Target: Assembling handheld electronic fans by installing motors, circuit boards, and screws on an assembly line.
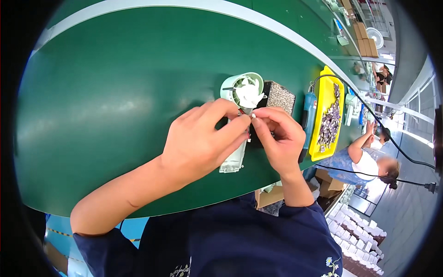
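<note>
A small handheld fan lies on the green table, with a pale green round housing, white blades and a pale green handle toward me. My left hand is over the handle, its thumb and forefinger pinched on thin wires, a bit of red showing beside the fingertips. Meeting it from the right, my right hand pinches a small white connector just below the blades. My fingers cover the wire ends and part of the handle.
Behind my right hand stands a black box of small screws. Further right are a blue electric screwdriver and a yellow tray of small metal parts. A black cord hangs at the right. Another person works beyond the tray.
</note>
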The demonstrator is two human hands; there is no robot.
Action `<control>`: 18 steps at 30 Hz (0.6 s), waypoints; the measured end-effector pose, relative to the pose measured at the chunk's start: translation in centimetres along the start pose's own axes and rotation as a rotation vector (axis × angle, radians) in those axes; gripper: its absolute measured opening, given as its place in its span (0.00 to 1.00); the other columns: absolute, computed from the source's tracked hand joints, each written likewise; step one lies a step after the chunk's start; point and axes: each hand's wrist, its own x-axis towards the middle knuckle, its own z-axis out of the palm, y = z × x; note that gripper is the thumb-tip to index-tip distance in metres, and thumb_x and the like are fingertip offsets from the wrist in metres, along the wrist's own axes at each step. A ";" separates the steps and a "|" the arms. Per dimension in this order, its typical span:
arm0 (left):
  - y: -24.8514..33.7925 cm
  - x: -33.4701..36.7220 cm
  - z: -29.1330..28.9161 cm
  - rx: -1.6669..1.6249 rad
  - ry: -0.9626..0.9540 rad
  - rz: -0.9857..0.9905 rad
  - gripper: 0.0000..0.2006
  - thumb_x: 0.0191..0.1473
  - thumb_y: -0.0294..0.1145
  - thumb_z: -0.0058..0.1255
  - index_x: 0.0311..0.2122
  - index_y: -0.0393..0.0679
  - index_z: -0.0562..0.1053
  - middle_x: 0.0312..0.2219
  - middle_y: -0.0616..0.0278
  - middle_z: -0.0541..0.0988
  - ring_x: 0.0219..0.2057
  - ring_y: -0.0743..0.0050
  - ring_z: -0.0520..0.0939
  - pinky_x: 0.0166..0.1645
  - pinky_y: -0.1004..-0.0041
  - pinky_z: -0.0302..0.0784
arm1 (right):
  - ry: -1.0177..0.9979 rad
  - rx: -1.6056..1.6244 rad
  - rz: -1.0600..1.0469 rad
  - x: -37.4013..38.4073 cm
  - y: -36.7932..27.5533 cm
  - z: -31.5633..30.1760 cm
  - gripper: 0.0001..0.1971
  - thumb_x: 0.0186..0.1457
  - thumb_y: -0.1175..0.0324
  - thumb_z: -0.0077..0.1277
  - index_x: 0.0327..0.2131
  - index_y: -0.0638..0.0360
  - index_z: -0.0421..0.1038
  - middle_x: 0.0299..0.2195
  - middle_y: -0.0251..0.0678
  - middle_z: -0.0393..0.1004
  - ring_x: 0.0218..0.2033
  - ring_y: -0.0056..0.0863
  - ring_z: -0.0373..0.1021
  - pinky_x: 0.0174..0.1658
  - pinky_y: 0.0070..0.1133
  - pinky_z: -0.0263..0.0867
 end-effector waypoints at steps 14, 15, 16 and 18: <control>0.2 1.0 -0.6 -0.154 0.012 -0.133 0.09 0.47 0.21 0.66 0.35 0.39 0.79 0.33 0.58 0.78 0.31 0.60 0.79 0.35 0.67 0.76 | -0.003 -0.011 -0.027 0.1 -1.2 0.1 0.10 0.55 0.87 0.60 0.40 0.67 0.80 0.40 0.38 0.79 0.36 0.18 0.74 0.35 0.13 0.68; 0.1 1.0 -0.7 -0.128 -0.009 -0.097 0.09 0.47 0.21 0.66 0.35 0.39 0.79 0.33 0.58 0.78 0.31 0.59 0.80 0.36 0.67 0.76 | -0.007 -0.065 -0.061 0.1 -1.4 0.1 0.09 0.54 0.86 0.60 0.39 0.67 0.80 0.38 0.39 0.80 0.35 0.19 0.74 0.35 0.14 0.69; 0.1 0.9 -0.8 -0.105 -0.030 -0.057 0.08 0.47 0.22 0.67 0.34 0.39 0.79 0.33 0.57 0.78 0.32 0.59 0.80 0.37 0.67 0.76 | -0.007 -0.123 -0.094 0.0 -1.8 0.2 0.09 0.53 0.86 0.61 0.38 0.66 0.81 0.37 0.39 0.80 0.35 0.19 0.75 0.35 0.15 0.69; -0.3 1.0 -0.8 -0.149 0.001 -0.073 0.09 0.47 0.20 0.66 0.34 0.39 0.79 0.32 0.57 0.78 0.31 0.62 0.80 0.37 0.69 0.75 | 0.005 -0.138 -0.088 0.4 -2.3 0.6 0.09 0.52 0.83 0.62 0.37 0.63 0.82 0.34 0.37 0.81 0.28 0.19 0.74 0.31 0.16 0.68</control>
